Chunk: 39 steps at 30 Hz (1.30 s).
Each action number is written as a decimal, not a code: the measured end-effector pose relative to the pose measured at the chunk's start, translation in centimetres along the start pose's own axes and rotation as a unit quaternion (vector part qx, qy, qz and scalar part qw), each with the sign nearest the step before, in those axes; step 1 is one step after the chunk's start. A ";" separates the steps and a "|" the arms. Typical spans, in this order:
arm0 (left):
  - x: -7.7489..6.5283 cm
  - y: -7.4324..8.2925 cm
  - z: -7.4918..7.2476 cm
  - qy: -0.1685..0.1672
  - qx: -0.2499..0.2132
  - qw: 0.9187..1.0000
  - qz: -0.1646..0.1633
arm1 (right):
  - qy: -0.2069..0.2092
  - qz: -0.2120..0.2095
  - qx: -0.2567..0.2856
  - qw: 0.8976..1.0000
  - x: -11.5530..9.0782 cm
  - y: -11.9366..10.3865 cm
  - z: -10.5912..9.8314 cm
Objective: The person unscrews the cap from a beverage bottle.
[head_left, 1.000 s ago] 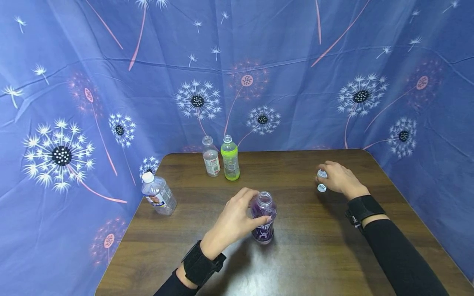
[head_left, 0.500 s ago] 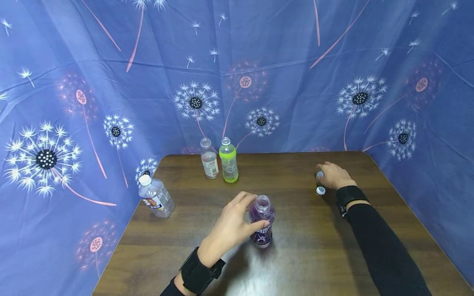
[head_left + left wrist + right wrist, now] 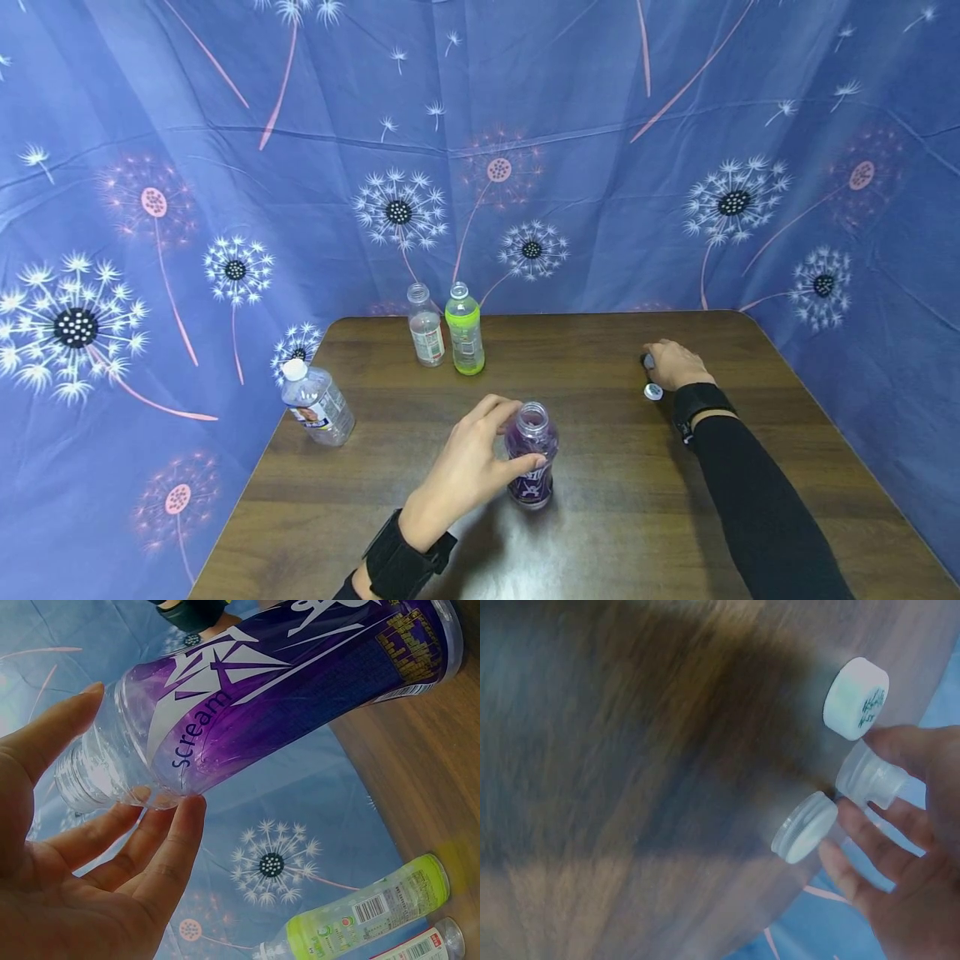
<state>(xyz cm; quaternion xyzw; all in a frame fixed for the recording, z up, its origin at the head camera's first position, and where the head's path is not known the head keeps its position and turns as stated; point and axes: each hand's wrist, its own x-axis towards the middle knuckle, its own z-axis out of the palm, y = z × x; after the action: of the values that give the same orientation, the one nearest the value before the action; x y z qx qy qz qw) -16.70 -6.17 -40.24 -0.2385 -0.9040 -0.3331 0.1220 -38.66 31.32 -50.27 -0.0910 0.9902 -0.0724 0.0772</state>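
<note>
My left hand [image 3: 467, 460] holds an uncapped purple-labelled bottle [image 3: 531, 482] that stands upright on the table. Seen from the left wrist, the thumb and fingertips lie around the clear shoulder of the bottle [image 3: 225, 712], just below its open mouth. Far to the right, my right hand [image 3: 678, 365] is down among bottle caps. In the right wrist view its thumb and fingertips pinch a translucent cap [image 3: 864, 774] with a narrower top. A white cap [image 3: 856, 699] with dark print is beside the thumb, and another pale cap [image 3: 805, 828] sits by the fingertips.
Two uncapped bottles stand at the back: a clear one [image 3: 427, 343] and a green-labelled one [image 3: 467, 343]. A larger clear bottle [image 3: 322, 408] with a white cap is at the left edge of the wooden table [image 3: 390, 483]. Patterned blue cloth [image 3: 600, 183] hangs behind.
My right hand has shifted slightly left and lower around the caps, its forearm swinging inward. The left hand keeps its hold on the purple-labelled bottle. The head view has tilted slightly.
</note>
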 end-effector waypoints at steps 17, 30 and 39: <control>-0.2 0.1 0.0 0.002 -0.008 1.000 0.009 | 0.035 -0.019 0.013 0.999 -0.9 0.4 -0.2; -0.3 -0.1 0.0 0.006 -0.020 1.000 -0.002 | 0.103 -0.071 0.043 0.991 -3.2 -1.7 -2.2; -0.4 -0.4 0.2 0.011 -0.023 1.000 0.002 | 0.175 -0.121 0.052 0.976 -5.3 -5.4 -4.4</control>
<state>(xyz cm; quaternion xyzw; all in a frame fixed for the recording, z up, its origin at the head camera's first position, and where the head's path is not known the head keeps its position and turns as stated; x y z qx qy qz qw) -16.52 -6.40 -40.78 -0.2392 -0.8942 -0.3563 0.1274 -33.34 27.65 -44.40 -0.1918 0.9649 -0.1479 -0.1019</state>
